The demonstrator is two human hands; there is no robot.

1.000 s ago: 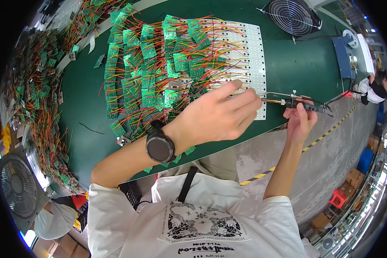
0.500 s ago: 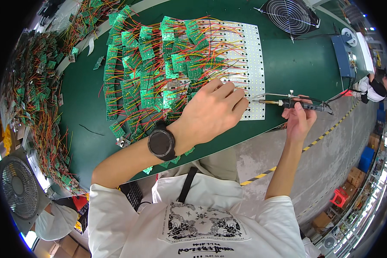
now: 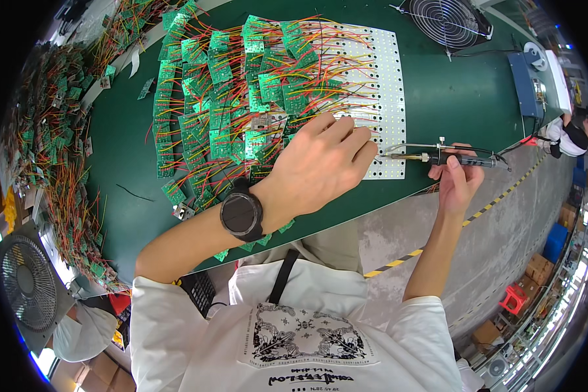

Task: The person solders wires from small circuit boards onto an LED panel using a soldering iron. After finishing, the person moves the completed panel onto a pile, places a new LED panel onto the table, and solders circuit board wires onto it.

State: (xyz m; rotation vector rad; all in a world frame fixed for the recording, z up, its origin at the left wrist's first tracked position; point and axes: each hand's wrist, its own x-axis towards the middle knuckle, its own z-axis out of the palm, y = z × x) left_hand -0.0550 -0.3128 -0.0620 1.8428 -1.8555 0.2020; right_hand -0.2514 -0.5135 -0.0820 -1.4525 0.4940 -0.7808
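My left hand (image 3: 323,160), with a black watch (image 3: 241,214) on its wrist, rests palm down over a white LED panel (image 3: 391,98). Its fingers are curled together at the panel's near part, and whatever they pinch is hidden beneath them. In my right hand (image 3: 457,186) is a soldering iron (image 3: 480,161) with a black handle, pointing left. A thin metal tube runs along the iron, and the tip is close to my left fingertips at the panel. Green circuit boards (image 3: 220,142) lie in rows left of the panel, their red and yellow wires (image 3: 353,62) stretching over it.
Heaps of wired circuit boards (image 3: 59,117) fill the far left. A round-grilled fan (image 3: 441,26) lies at the back, and a blue box (image 3: 526,85) with a solder reel (image 3: 536,57) stands at the back right. The green table's (image 3: 464,91) front edge runs below my hands. Another person (image 3: 568,137) is at far right.
The soldering iron's tip has moved a little left, closer to my left fingertips. My left hand keeps its curled pose, and the whole view has shifted slightly.
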